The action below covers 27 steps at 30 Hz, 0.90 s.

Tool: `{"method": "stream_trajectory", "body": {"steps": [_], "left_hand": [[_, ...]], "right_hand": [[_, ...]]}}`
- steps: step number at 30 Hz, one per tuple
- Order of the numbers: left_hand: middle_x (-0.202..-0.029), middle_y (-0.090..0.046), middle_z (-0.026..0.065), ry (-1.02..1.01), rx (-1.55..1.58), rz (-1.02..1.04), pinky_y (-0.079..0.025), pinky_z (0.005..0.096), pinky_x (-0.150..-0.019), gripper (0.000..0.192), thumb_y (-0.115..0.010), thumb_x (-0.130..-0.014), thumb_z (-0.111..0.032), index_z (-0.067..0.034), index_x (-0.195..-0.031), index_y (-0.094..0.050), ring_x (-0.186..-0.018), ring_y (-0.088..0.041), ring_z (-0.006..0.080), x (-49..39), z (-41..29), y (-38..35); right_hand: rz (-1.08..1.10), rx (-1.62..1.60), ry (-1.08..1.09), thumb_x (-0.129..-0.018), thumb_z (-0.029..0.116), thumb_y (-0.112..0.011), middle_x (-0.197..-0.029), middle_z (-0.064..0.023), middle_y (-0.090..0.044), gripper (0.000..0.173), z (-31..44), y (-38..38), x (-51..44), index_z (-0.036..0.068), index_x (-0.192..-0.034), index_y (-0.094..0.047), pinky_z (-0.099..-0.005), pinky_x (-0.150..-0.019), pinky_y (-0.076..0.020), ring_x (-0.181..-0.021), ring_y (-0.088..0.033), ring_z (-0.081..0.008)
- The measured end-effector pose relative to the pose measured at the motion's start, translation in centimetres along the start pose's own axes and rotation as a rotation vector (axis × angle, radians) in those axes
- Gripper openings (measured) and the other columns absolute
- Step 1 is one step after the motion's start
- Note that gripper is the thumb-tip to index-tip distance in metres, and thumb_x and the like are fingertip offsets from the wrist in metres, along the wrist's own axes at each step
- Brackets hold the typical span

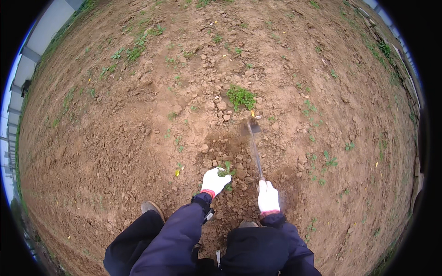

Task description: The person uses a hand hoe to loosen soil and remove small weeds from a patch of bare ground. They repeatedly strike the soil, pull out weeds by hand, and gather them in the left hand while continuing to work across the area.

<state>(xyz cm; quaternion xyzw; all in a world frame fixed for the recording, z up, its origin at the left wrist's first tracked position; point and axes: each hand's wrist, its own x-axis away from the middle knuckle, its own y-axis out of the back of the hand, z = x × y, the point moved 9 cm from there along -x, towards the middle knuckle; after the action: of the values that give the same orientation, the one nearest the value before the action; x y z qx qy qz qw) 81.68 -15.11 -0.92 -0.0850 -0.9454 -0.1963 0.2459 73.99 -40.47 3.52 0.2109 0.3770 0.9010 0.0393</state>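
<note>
My left hand [214,181], in a white glove with a red cuff, pinches a small green weed [227,169] over loose broken soil [241,193]. My right hand [268,196], gloved the same way, is closed around the handle of a hand hoe [255,151]. The hoe reaches forward from my fist, and its blurred blade [251,129] is at the soil. Just beyond the blade grows a dense clump of green weeds [241,97]. A yellow leaf [252,113] and a pale stone [258,117] lie between the blade and the clump.
Clods [221,106] lie left of the clump. Scattered weeds [330,159] grow to the right, and a larger patch [134,51] at the upper left. My shoe [152,208] stands on the soil at lower left. A pale wall [48,27] borders the field's left side.
</note>
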Motion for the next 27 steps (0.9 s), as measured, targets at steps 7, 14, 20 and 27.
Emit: {"method": "stream_trajectory", "body": {"steps": [7,14,20,27], "left_hand": [[-0.083,-0.069,0.001,0.107,0.408,0.019,-0.051,0.0266,-0.064,0.018,-0.078,-0.088,-0.012,-0.001,-0.1,-0.07,-0.072,-0.062,0.0079,1.4,-1.6,1.9],[-0.083,-0.069,0.0,0.166,0.444,0.033,-0.049,0.0256,-0.061,0.013,-0.076,-0.09,-0.012,-0.003,-0.097,-0.07,-0.069,-0.06,0.0073,2.4,-1.7,1.2],[-0.084,-0.068,0.0001,0.143,0.392,-0.006,-0.05,0.0257,-0.061,0.015,-0.076,-0.09,-0.013,-0.003,-0.099,-0.07,-0.07,-0.061,0.0079,2.9,-3.4,2.5],[-0.083,-0.068,0.0007,0.171,0.454,-0.015,-0.051,0.0267,-0.059,0.014,-0.075,-0.091,-0.013,-0.003,-0.097,-0.07,-0.069,-0.061,0.0089,2.8,-3.1,3.1]], "right_hand": [[0.147,0.13,-0.518,-0.104,0.041,-0.047,-0.087,-0.0311,-0.064,0.043,-6.3,-0.4,11.4,0.004,-0.114,-0.066,-0.0579,-0.069,-0.0507,-0.083,-0.065,-0.0498],[-0.008,0.342,-0.179,-0.105,0.037,-0.048,-0.08,-0.0265,-0.066,0.038,-0.3,3.9,11.7,0.004,-0.113,-0.066,-0.0567,-0.066,-0.0498,-0.077,-0.065,-0.048],[-0.166,-0.079,-0.018,-0.107,0.036,-0.045,-0.079,-0.0251,-0.066,0.038,-1.4,6.2,-0.7,0.003,-0.095,-0.061,-0.0546,-0.066,-0.0491,-0.078,-0.065,-0.0472],[0.079,0.137,-0.445,-0.105,0.03,-0.044,-0.084,-0.0238,-0.065,0.031,-8.6,0.9,10.6,0.006,-0.116,-0.061,-0.0521,-0.066,-0.0516,-0.076,-0.067,-0.0423]]}}
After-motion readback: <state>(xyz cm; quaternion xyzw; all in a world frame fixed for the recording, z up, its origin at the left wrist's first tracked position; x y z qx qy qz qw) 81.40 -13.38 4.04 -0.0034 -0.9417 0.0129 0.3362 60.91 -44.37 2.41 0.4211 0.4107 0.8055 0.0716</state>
